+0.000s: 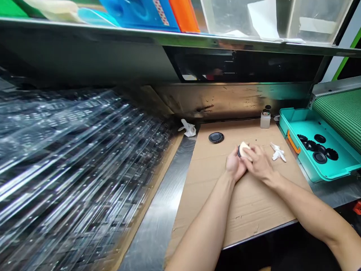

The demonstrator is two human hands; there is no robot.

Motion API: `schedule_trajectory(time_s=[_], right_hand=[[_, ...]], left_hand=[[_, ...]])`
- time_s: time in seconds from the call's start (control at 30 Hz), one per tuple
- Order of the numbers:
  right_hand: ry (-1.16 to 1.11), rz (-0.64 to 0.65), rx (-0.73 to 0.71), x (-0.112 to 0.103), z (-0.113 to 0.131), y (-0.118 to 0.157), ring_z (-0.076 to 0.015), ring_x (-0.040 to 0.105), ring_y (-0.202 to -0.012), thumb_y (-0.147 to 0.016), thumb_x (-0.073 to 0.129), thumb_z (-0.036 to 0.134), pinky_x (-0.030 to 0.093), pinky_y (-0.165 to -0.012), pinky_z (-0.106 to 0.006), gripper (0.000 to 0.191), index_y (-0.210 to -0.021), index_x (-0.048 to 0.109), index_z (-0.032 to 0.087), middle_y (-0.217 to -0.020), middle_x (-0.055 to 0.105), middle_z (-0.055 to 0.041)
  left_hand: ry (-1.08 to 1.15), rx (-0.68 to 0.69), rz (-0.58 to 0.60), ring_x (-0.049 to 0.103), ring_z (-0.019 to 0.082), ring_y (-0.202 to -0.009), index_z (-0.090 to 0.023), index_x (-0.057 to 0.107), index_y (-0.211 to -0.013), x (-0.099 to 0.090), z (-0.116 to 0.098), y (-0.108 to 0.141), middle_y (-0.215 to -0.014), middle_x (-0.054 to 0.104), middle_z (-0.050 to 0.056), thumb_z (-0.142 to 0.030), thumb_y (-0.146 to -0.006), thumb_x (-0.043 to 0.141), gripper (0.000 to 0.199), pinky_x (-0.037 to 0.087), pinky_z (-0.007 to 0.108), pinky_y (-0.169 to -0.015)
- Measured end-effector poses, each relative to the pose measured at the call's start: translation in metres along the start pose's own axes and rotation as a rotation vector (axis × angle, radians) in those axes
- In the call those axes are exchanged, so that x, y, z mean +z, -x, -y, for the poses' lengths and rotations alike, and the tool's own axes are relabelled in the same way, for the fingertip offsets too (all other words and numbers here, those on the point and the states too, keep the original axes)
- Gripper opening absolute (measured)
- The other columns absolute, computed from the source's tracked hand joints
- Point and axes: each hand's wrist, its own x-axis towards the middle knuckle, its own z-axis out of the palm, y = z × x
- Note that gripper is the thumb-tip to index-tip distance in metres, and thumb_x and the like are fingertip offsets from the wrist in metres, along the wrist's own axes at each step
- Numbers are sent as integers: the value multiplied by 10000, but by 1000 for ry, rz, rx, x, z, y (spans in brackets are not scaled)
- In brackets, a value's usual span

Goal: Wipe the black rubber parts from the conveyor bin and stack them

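My left hand is curled firmly around a black round disc, bracing it against my right hand, whose fingers close a pale pad onto it. A teal tray holding more black discs sits beyond my right hand.

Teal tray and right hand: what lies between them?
In the head view, a crumpled white cloth lies on the cardboard sheet between the right hand and the teal tray.

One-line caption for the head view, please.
Bare hands hold a cream pad against a round black disc over brown cardboard.
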Motion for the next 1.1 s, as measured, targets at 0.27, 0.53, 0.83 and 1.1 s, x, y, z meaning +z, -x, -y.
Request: schedule_trajectory(time_s=[0.27, 0.53, 0.83, 1.1], right_hand=[[230, 100, 63, 3, 24, -5, -323, 463, -1155, -1061, 419, 349, 452, -1001, -483, 438, -1423, 594, 176, -1324, 579, -193], [198, 158, -16, 3, 22, 10, -293, 499, -1113, -1056, 465, 383, 457, -958, -421, 389, -1351, 644, 205, -1277, 627, -143], [41, 9, 96, -2, -3, 2, -269, 508, -1128, -1048, 480, 359, 454, -1005, -388, 366, -1322, 664, 199, -1223, 631, -128], [29, 185, -70, -1, 5, 7, -256, 482, -1133, -1046, 470, 311, 480, -986, -403, 343, -1336, 623, 212, -1257, 573, -132]], left_hand=[[-56, 10, 41, 664, 261, -1220, -170, 635, -1319, 4, 12, 3, -1237, 725, 138, -472, -1070, 296, 518, 473, 441, -1121], [-3, 144, -36, 715, 243, -1036, -194, 644, -1209, -7, -12, -1, -1137, 747, 133, -507, -1068, 264, 512, 517, 463, -1028], [-132, 113, 94, 691, 215, -1034, -164, 688, -1163, -7, -15, 4, -1153, 732, 121, -103, -874, 496, 353, 521, 420, -1034], [-47, 23, 65, 649, 356, -1207, -181, 585, -755, -6, -21, 10, -1268, 686, 185, -366, -953, 490, 286, 528, 586, -996]])
